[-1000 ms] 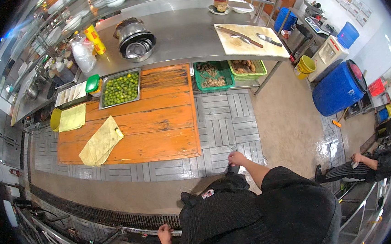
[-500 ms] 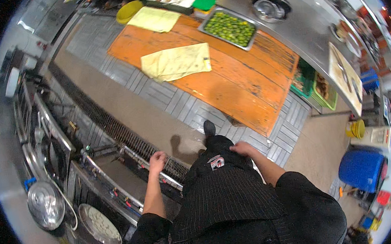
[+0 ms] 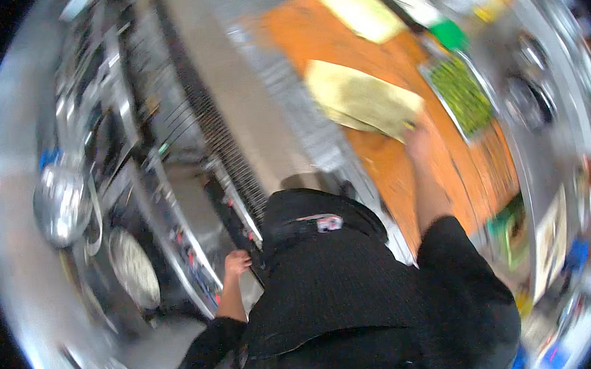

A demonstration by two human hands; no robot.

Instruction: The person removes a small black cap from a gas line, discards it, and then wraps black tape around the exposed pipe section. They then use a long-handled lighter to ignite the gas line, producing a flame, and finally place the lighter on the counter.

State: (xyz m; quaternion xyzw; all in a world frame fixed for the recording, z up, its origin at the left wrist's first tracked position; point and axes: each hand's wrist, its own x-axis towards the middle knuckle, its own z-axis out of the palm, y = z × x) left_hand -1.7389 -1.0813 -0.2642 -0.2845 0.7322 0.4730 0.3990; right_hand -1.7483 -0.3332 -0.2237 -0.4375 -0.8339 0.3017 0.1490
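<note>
My right hand [image 3: 417, 140] reaches over the orange wooden table [image 3: 463, 192] to the near right corner of a folded pale yellow cloth [image 3: 358, 100]. Its fingertips meet the cloth's edge, but motion blur hides whether they grip it. My left hand [image 3: 238, 262] hangs low at my left side, its fingers curled with nothing visible in them, near the front rail of the stove. A second yellow cloth [image 3: 356, 7] lies farther back on the table. To the right of the cloths sits a metal tray [image 3: 429, 77] of chopped green vegetables [image 3: 465, 95].
On the left runs a stove with a front rail [image 3: 178, 235], a shiny round metal lid [image 3: 64, 202] and a pan of pale food [image 3: 134, 266]. A floor grate [image 3: 218, 121] lies between stove and table. A steel counter [image 3: 512, 115] with metal bowls borders the right.
My view has turned left, so the table now appears farther right. My right hand has gone from beside my apron out to the yellow cloth. My left hand has dropped lower.
</note>
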